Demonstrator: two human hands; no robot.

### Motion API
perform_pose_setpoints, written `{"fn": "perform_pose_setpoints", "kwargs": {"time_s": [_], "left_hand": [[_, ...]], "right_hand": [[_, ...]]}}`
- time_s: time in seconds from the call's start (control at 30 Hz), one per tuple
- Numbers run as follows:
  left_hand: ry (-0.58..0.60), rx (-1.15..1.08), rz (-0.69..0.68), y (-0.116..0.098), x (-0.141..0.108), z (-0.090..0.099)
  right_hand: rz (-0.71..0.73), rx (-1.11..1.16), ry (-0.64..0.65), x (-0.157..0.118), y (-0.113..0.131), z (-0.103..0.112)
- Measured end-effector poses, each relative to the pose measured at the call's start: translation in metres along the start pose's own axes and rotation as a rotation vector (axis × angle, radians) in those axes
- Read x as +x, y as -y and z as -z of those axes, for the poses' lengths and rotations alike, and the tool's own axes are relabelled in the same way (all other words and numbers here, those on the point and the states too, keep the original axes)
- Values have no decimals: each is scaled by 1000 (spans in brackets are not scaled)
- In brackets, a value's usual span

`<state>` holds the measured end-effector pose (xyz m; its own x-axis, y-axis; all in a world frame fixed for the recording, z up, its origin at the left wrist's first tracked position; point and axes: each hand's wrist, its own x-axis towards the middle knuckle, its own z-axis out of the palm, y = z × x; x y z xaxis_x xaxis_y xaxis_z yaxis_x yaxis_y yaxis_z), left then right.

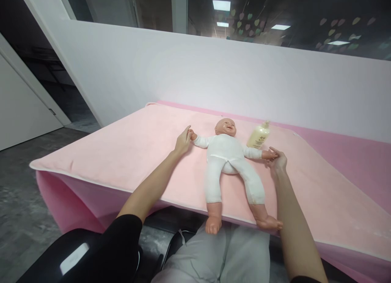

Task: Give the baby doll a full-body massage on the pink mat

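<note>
The left grip [183,142] is closed on one hand of a doll [225,147], with the fingertips together around it and one finger sticking up past it. The right grip [278,161] is closed on the doll's other hand, with fingers above and below it. The doll lies on its back between the two grips, its arms spread out to either side and its head beyond them, farther from the person. It wears a white suit that leaves its hands and feet bare. Its legs spread apart on the near side of the grips, and one foot [214,224] hangs past the near edge. The other foot points toward the forearm behind the right grip; whether they touch is hard to tell.

A pale yellow bottle [258,136] is just beyond the right grip, above the doll's arm and leaning to one side. Under both grips a pale pink blanket [131,152] spreads over the tabletop, and brighter pink cloth [354,162] shows to the right of the right grip. A white wall [214,71] rises beyond both grips, with a window [299,18] above it.
</note>
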<state>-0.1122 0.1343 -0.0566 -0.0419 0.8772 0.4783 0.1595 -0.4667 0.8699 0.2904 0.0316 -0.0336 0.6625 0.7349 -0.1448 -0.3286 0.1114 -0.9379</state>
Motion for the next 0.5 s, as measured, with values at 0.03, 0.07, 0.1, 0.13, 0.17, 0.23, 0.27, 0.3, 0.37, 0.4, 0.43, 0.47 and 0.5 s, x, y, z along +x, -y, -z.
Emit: {"fn": "perform_pose_setpoints", "kwargs": {"time_s": [0.03,0.07,0.1,0.13,0.17,0.23,0.27,0.3,0.37,0.4,0.43,0.47,0.5], "left_hand": [[0,20,-8,-1,0,0],[-2,32,-15,-2,0,0],[-5,37,-17,-3,0,0],[-9,38,-16,-4,0,1],[-16,38,-13,-5,0,1],[-28,39,-9,-6,0,1],[-31,46,-11,-6,0,1],[-31,57,-17,-7,0,1],[-28,82,-34,-6,0,1],[-25,98,-44,-5,0,1],[-21,117,-55,-4,1,2],[-15,137,-63,-3,1,2],[-3,159,-70,-2,1,2]], "right_hand": [[-3,-1,1,0,0,0],[-6,-2,3,0,0,0],[-9,-4,4,0,0,1],[-14,-8,5,-1,0,1],[-16,-14,5,-1,0,1],[-19,-27,7,-2,0,1],[-19,-32,10,-2,0,1],[-17,-36,13,-2,0,2],[-16,-37,19,-2,-1,1],[-14,-35,21,-3,-1,1],[-11,-31,20,-3,-1,1],[-9,-27,19,-3,-1,1],[-6,-25,19,-3,-1,1]]}}
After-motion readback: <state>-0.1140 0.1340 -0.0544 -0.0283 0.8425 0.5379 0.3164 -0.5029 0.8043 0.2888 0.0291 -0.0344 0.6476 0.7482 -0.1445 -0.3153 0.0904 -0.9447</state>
